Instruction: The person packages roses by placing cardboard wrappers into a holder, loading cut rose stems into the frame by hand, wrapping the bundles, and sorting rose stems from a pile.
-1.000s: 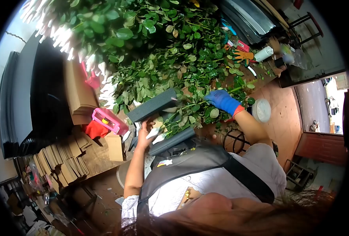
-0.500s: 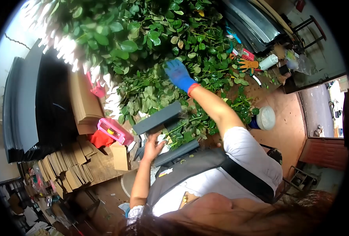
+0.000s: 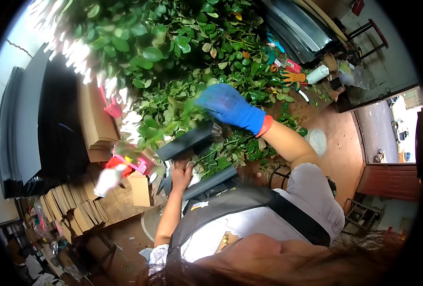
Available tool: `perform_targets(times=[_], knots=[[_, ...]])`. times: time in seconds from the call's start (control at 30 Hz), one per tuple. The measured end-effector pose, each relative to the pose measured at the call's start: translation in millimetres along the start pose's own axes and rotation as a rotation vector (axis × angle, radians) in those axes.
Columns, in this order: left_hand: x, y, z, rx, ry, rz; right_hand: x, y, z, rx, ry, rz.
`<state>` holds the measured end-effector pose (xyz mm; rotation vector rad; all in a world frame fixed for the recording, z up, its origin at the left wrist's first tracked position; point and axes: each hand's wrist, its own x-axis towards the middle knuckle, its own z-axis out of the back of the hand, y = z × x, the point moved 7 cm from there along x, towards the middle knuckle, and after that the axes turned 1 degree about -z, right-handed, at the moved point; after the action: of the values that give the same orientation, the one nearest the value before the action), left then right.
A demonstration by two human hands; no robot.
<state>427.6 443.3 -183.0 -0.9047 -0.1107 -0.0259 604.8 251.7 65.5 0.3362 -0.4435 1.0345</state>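
Blue-gloved, my right grip (image 3: 233,109) clasps a blurred flower (image 3: 109,180). A grey block (image 3: 185,144) lies beside my left grip (image 3: 181,175), whose hold I can't tell.

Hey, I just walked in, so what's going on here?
A person is handling long leafy stems. The right hand, in a blue glove, appears to hold a leafy stem, blurred, with its white end out by the cardboard pieces. The bare left hand is beside a dark grey panel; its exact grip is unclear. More stems lie next to that panel, and a big leafy heap spreads beyond the hands.
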Motion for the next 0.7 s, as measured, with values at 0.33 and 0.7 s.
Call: perform_targets(times=[0.33,0.7], knots=[[-16,73,-35,-0.045,-0.019,0.194,-122,1,15,-0.019,0.443,-0.059],[1,-5,9,-0.167,-0.098,0.092,-218,-44,-121,-0.148,0.975,-0.334]])
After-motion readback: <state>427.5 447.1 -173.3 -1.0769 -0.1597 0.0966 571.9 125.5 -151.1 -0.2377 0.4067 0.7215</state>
